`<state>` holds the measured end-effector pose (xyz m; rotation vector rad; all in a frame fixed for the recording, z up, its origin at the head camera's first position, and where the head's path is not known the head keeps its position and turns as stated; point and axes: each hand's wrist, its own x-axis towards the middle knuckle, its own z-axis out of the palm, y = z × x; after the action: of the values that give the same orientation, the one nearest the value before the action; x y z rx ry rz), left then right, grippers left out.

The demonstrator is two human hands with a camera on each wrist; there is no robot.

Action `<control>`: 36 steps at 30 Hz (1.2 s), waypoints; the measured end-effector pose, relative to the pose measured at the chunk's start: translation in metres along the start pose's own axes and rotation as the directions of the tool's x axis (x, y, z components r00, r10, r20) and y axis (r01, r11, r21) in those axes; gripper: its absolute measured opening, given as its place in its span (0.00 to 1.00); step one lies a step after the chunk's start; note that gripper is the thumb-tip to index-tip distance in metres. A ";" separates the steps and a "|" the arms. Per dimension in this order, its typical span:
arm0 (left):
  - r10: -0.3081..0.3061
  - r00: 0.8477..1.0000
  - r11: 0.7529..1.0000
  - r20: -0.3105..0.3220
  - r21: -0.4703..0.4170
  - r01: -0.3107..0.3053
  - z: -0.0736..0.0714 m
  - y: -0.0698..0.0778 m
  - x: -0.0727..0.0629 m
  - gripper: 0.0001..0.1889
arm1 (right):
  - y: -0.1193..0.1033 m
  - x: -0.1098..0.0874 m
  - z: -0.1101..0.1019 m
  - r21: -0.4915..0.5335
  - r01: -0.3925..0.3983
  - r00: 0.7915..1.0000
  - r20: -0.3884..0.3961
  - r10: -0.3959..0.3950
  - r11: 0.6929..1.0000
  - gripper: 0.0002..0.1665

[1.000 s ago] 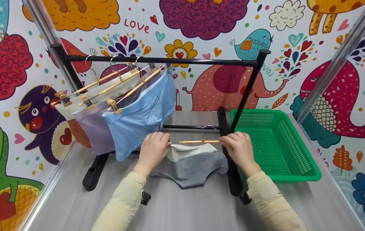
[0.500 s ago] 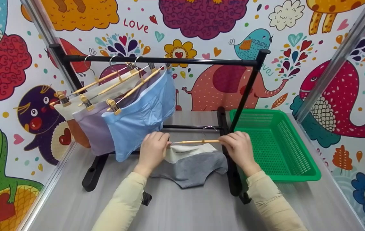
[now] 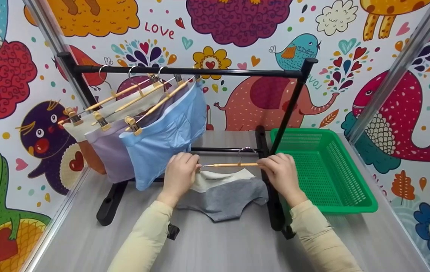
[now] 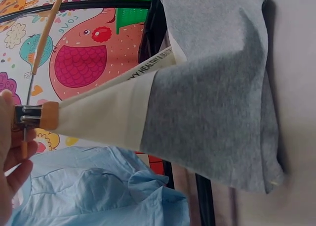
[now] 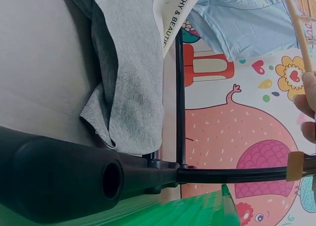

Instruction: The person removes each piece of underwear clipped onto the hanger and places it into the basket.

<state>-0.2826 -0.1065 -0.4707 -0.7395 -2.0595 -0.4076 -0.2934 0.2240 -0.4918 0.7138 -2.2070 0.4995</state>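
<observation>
Grey underpants [image 3: 226, 202] with a cream, lettered waistband [image 4: 106, 112] droop below a wooden clip hanger [image 3: 233, 165] with a metal hook. My left hand [image 3: 180, 173] holds the hanger's left end, fingers at the clip [image 4: 48, 115]. That clip bites one corner of the waistband and pulls it to a point, as the left wrist view shows. The bar's right end is in the grip of my right hand [image 3: 281, 177]. Beside those fingers, in the right wrist view, the other clip [image 5: 295, 165] stands apart from the cloth.
A black garment rack [image 3: 230, 71] stands behind my hands. From its left half hang several clipped garments, the nearest being light blue underpants [image 3: 165, 136]. A green plastic basket [image 3: 369, 207] sits right of the rack's foot [image 3: 275, 211]. A patterned wall backs the grey table [image 3: 222, 249].
My left hand and the hanger bar have risen very slightly. The right hand keeps its hold, and the grey underpants have hardly moved.
</observation>
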 end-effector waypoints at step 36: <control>0.018 0.997 0.999 0.079 0.039 -0.021 -0.003 -0.003 -0.009 0.14 | -0.002 -0.001 0.002 -0.003 -0.003 1.000 -0.015 0.003 1.000 0.06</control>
<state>-0.2785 -0.1137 -0.4769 -0.7616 -2.1264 -0.3304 -0.2923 0.2215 -0.4940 0.7029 -2.1950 0.5009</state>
